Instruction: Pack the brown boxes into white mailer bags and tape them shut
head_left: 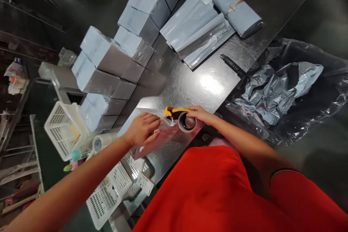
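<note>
- the step in hand looks like taping a packet shut: the left hand lies flat, fingers spread, pressing a clear plastic-wrapped packet onto the steel surface.
- the right hand is closed around a tape dispenser with a yellow handle, its roll touching the packet's edge just beside the left hand's fingertips.
- the packet sits between the two hands, at the near edge of the surface, close to the person's red shirt.
- beyond the hands lie a stack of grey mailer bags, a rolled bundle and rows of wrapped boxes; a dark utility knife rests further off from the right hand.
- judging from this, the next move calls for steady pressure from the left hand while the dispenser draws along the packet, keeping the film flat so the tape lays without creases.
</note>
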Demonstrator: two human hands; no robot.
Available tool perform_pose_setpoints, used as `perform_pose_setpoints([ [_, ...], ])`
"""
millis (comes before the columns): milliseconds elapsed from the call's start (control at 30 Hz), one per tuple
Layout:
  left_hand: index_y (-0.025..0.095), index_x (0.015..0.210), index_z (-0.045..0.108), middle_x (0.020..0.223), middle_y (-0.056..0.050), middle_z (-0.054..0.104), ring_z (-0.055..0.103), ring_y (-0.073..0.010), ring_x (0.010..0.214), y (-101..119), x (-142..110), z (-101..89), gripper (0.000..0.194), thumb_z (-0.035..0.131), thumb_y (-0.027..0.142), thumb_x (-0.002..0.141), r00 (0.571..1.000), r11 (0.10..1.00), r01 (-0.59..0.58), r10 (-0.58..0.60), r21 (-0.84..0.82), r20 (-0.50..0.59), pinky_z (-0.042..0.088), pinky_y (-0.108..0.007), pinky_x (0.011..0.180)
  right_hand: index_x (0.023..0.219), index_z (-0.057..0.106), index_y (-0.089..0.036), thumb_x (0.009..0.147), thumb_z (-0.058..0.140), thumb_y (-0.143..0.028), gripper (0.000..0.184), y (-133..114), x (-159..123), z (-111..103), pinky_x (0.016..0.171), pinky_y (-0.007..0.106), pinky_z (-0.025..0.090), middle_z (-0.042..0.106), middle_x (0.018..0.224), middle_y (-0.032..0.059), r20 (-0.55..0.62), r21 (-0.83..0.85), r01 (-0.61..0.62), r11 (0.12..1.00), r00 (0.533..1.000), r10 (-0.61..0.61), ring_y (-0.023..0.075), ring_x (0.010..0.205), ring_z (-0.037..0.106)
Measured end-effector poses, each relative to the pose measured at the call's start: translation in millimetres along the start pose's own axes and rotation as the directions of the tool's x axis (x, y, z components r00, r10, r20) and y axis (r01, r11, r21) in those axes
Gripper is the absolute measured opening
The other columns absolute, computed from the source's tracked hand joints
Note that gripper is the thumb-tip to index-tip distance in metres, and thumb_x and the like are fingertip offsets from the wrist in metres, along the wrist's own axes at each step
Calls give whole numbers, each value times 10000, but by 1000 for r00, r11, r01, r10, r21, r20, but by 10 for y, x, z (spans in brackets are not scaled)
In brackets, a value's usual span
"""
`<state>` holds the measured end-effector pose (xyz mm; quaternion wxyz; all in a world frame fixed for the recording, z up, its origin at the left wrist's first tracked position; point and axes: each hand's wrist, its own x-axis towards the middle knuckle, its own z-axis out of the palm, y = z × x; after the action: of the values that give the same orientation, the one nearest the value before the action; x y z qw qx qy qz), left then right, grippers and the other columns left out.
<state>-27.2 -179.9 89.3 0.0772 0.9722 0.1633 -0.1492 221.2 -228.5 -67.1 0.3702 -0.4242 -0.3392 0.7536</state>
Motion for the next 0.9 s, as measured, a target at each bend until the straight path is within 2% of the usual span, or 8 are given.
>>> perform_pose_setpoints([
  [67, 185, 870, 657, 878, -124, 704, 629, -254, 816, -13, 54, 19, 347, 366, 370, 913, 992, 993, 116, -114, 28, -53, 459, -413, 747, 1135, 738, -153, 702, 624, -220, 452, -138, 123, -70, 996, 362, 468, 745, 1039, 32, 17, -31, 2, 1000, 1000, -1, 222, 1029, 640],
  [167, 183, 798, 640, 798, -118, 687, 602, -245, 728, -10, 88, 5, 408, 314, 389, 931, 987, 986, 155, -152, 61, -54, 429, -408, 696, 1159, 732, -156, 686, 644, -203, 484, -220, 105, -214, 1008, 377, 465, 741, 1070, 29, 25, -112, 6, 994, 1000, -3, 239, 1047, 639],
  [367, 175, 790, 637, 762, -112, 679, 605, -259, 722, -10, 102, 8, 460, 278, 421, 942, 953, 955, 294, -291, 35, -80, 399, -409, 675, 1248, 687, -193, 683, 690, -270, 571, 269, -787, -369, 1096, 488, 408, 675, 1289, 53, 11, -146, 34, 989, 999, -33, 325, 1215, 589],
  [467, 182, 791, 631, 731, -97, 667, 602, -256, 717, -3, 112, 15, 454, 272, 420, 934, 932, 934, 357, -355, 28, -69, 383, -402, 669, 1315, 636, -198, 712, 682, -281, 610, 494, -1210, -234, 1111, 472, 402, 632, 1357, 68, 22, -106, -9, 994, 1000, 11, 317, 1260, 571],
  [533, 183, 796, 630, 715, -90, 661, 597, -253, 703, 8, 114, 20, 444, 277, 417, 927, 919, 920, 391, -389, 30, -67, 376, -400, 665, 1332, 621, -217, 729, 657, -258, 606, 551, -1288, -66, 1107, 441, 410, 612, 1384, 60, 62, -75, -22, 997, 998, 26, 297, 1265, 572],
  [667, 180, 807, 633, 748, -96, 680, 604, -258, 721, 33, 107, 35, 427, 299, 424, 913, 900, 901, 433, -431, 29, -68, 366, -398, 663, 1296, 649, -230, 709, 618, -219, 587, 494, -955, 215, 1086, 406, 418, 652, 1332, 28, 179, -51, 45, 998, 983, -35, 276, 1223, 597],
  [800, 179, 806, 632, 754, -94, 681, 614, -256, 742, 45, 98, 44, 413, 306, 411, 910, 896, 897, 442, -439, 30, -66, 364, -396, 671, 1156, 735, -204, 671, 633, -242, 498, 325, -491, 193, 932, 345, 500, 754, 1024, -8, 219, -191, 0, 982, 975, 42, 244, 988, 667],
  [900, 189, 791, 627, 747, -85, 674, 608, -245, 744, 44, 129, 35, 410, 311, 420, 916, 890, 891, 453, -450, 36, -71, 370, -385, 680, 1170, 734, -220, 683, 614, -231, 502, 190, -315, 184, 755, 253, 510, 750, 900, -34, 273, -274, -11, 962, 958, 89, 180, 818, 662],
])
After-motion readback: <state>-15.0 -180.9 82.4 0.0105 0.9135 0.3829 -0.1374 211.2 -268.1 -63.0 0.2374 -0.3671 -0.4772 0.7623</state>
